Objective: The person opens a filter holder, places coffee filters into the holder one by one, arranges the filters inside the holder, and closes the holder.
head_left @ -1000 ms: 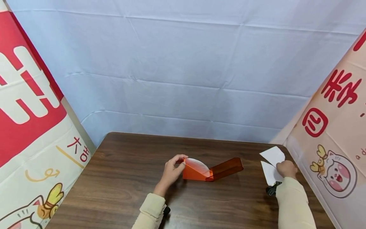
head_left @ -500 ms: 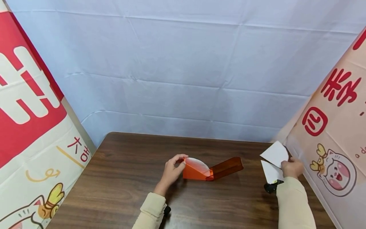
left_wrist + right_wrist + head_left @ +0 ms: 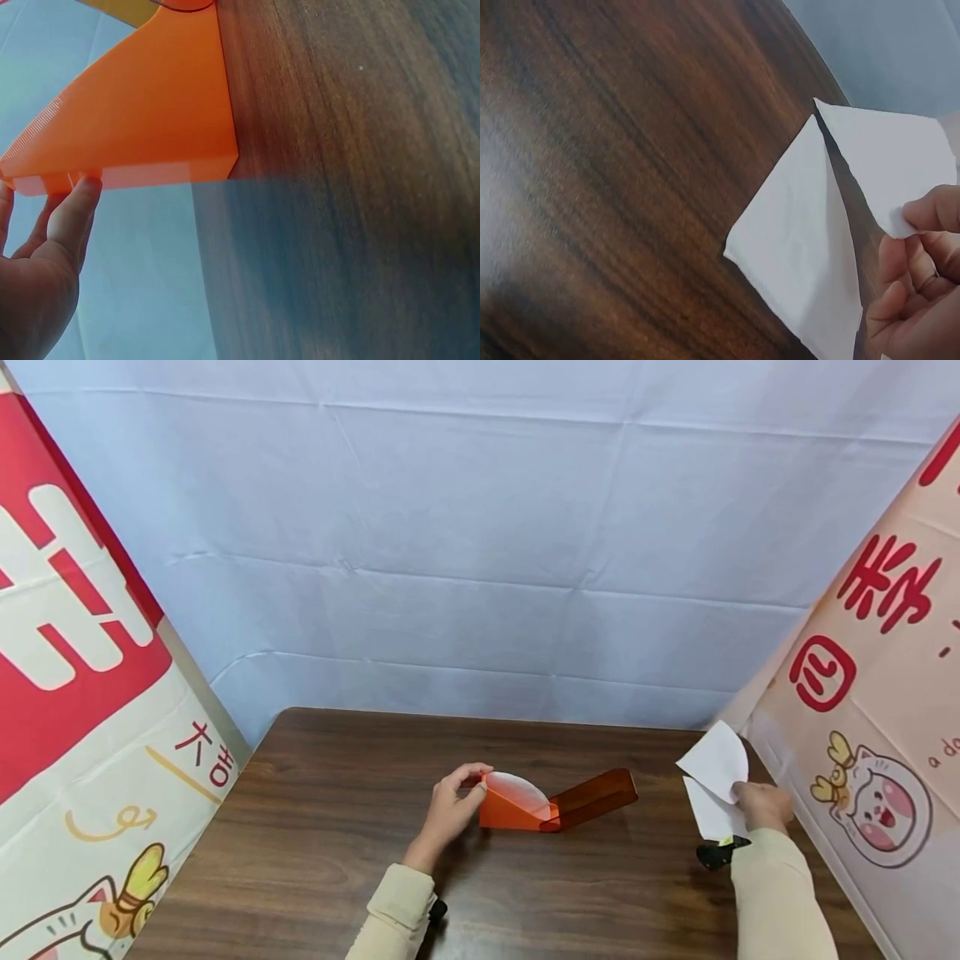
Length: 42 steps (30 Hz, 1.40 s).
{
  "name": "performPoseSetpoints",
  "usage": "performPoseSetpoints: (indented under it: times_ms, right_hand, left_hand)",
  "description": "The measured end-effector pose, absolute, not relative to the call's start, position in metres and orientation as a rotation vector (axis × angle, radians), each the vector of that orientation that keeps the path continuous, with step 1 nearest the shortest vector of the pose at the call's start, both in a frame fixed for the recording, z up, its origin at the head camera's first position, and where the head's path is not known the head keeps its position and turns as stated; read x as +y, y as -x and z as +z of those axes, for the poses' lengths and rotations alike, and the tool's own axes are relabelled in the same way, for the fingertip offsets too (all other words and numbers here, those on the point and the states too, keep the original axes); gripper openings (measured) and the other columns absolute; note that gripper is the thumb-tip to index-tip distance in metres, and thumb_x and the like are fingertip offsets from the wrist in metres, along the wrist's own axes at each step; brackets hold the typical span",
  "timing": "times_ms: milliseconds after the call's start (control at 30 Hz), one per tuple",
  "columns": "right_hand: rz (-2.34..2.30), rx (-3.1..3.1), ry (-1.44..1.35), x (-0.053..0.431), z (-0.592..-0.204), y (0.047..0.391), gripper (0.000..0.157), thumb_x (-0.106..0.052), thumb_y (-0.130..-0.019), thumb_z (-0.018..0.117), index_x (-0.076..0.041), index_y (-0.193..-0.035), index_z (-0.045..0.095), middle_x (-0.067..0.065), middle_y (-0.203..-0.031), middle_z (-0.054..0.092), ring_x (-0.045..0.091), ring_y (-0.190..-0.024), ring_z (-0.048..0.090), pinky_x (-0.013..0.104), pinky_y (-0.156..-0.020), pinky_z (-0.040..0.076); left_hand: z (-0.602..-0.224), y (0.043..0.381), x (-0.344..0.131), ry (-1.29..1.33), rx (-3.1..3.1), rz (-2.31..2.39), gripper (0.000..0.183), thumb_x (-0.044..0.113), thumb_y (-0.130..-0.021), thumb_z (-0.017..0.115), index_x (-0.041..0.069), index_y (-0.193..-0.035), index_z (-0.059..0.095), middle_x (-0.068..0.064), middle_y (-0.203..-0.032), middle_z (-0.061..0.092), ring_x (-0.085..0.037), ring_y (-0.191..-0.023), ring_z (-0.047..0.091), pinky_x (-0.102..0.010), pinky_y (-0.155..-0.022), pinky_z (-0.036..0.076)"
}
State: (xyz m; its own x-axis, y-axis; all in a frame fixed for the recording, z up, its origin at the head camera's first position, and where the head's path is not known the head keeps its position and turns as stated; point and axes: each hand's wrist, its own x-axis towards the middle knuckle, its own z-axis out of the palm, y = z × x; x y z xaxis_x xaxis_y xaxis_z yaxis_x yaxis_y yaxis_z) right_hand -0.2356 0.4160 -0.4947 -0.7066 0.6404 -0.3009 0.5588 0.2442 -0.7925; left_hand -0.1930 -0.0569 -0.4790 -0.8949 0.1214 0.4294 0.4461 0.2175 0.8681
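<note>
A translucent orange wedge-shaped box (image 3: 510,814) stands mid-table, its darker see-through lid (image 3: 596,797) swung out to the right. A white rounded paper (image 3: 521,787), like a coffee filter, shows inside. My left hand (image 3: 453,806) holds the box's tall left end; in the left wrist view the thumb and fingers meet the end wall of the orange box (image 3: 157,97). At the table's right side, my right hand (image 3: 763,804) pinches one fan-shaped white filter paper (image 3: 892,154) by its corner between thumb and fingers. A second white filter paper (image 3: 795,240) lies beside it on the wood.
The dark wooden table (image 3: 322,827) ends at a pale blue cloth backdrop (image 3: 450,568). Printed cloth banners (image 3: 870,752) hang at both sides; the right one comes close to my right hand. A black wrist device (image 3: 716,853) sits below the papers.
My right hand has turned and risen slightly, lifting and tilting the upper filter paper. The other paper stays on the table. My left hand and the orange box hold still.
</note>
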Motion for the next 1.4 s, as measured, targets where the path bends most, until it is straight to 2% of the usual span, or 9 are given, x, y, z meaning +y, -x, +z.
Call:
performPoseSetpoints:
  times_ms: [133,267,400,700,867,967,1100,1267,1400]
  right_hand:
    - [1.456,-2.444,1.11,0.416,-0.497,0.235,0.048,-0.013,-0.079,0.055,0.015,-0.117,0.049,0.03,-0.106,0.045,0.038,-0.092,0.041,0.035,-0.06,0.04]
    - [1.472,-2.419,1.098,0.416,-0.497,0.234,0.039,-0.01,-0.078,0.056,0.016,-0.107,0.055,0.017,-0.078,0.054,0.031,-0.077,0.047,0.033,-0.053,0.04]
    - [1.53,-2.374,1.11,0.417,-0.498,0.233,0.03,-0.009,-0.081,0.056,0.012,-0.103,0.057,0.001,-0.057,0.049,0.018,-0.058,0.046,0.031,-0.049,0.039]
    - [1.609,-2.327,1.047,0.422,-0.506,0.238,0.029,-0.007,-0.084,0.057,0.011,-0.106,0.053,-0.004,-0.056,0.051,0.011,-0.052,0.048,0.031,-0.049,0.041]
    - [1.737,-2.157,0.956,0.442,-0.522,0.247,0.004,-0.005,-0.082,0.061,-0.005,-0.085,0.059,-0.007,-0.056,0.054,0.006,-0.049,0.053,0.037,-0.039,0.045]
    - [1.779,-2.058,0.926,0.447,-0.523,0.247,0.013,-0.003,-0.081,0.064,-0.013,-0.08,0.056,-0.007,-0.058,0.054,0.005,-0.048,0.054,0.033,-0.039,0.045]
    - [1.798,-1.957,0.896,0.44,-0.511,0.238,0.02,0.001,-0.079,0.064,-0.014,-0.087,0.054,-0.008,-0.062,0.053,0.006,-0.047,0.054,0.023,-0.042,0.046]
    - [1.806,-1.966,0.925,0.434,-0.499,0.228,0.019,0.0,-0.082,0.057,-0.019,-0.082,0.056,-0.009,-0.056,0.052,0.006,-0.045,0.051,0.024,-0.041,0.045]
    - [1.898,-1.875,0.907,0.451,-0.516,0.235,0.023,-0.004,-0.082,0.059,-0.023,-0.071,0.061,-0.006,-0.051,0.054,0.007,-0.041,0.052,0.028,-0.032,0.042]
  left_hand:
    - [-0.487,0.199,-0.059,0.538,-2.228,-1.719,0.025,-0.001,-0.085,0.056,0.007,-0.107,0.066,-0.006,-0.101,0.065,-0.021,-0.087,0.058,-0.036,-0.074,0.05]
    - [-0.495,0.203,-0.059,0.538,-2.237,-1.7,0.026,0.0,-0.085,0.056,0.009,-0.107,0.066,-0.003,-0.101,0.065,-0.019,-0.087,0.058,-0.036,-0.074,0.05]
    - [-0.482,0.195,-0.058,0.555,-2.224,-1.713,0.024,-0.004,-0.085,0.055,0.001,-0.106,0.065,-0.012,-0.1,0.065,-0.024,-0.086,0.058,-0.038,-0.071,0.051]
    - [-0.459,0.183,-0.058,0.525,-2.246,-1.736,0.023,-0.007,-0.084,0.055,-0.004,-0.106,0.063,-0.019,-0.1,0.064,-0.028,-0.086,0.058,-0.039,-0.071,0.051]
    - [-0.462,0.183,-0.057,0.529,-2.249,-1.737,0.023,-0.005,-0.085,0.055,-0.003,-0.106,0.064,-0.018,-0.1,0.064,-0.028,-0.086,0.058,-0.04,-0.072,0.051]
    - [-0.463,0.184,-0.056,0.522,-2.238,-1.739,0.022,-0.005,-0.085,0.055,-0.003,-0.105,0.064,-0.018,-0.1,0.064,-0.027,-0.086,0.058,-0.041,-0.072,0.051]
    - [-0.465,0.183,-0.056,0.503,-2.234,-1.736,0.023,-0.006,-0.084,0.055,-0.003,-0.105,0.064,-0.017,-0.1,0.065,-0.027,-0.085,0.059,-0.039,-0.072,0.051]
    - [-0.463,0.184,-0.056,0.508,-2.238,-1.741,0.023,-0.007,-0.084,0.055,-0.003,-0.104,0.064,-0.018,-0.1,0.064,-0.027,-0.085,0.058,-0.036,-0.071,0.051]
    - [-0.462,0.184,-0.055,0.51,-2.247,-1.748,0.023,-0.007,-0.084,0.055,-0.003,-0.105,0.064,-0.018,-0.1,0.064,-0.028,-0.085,0.058,-0.037,-0.071,0.051]
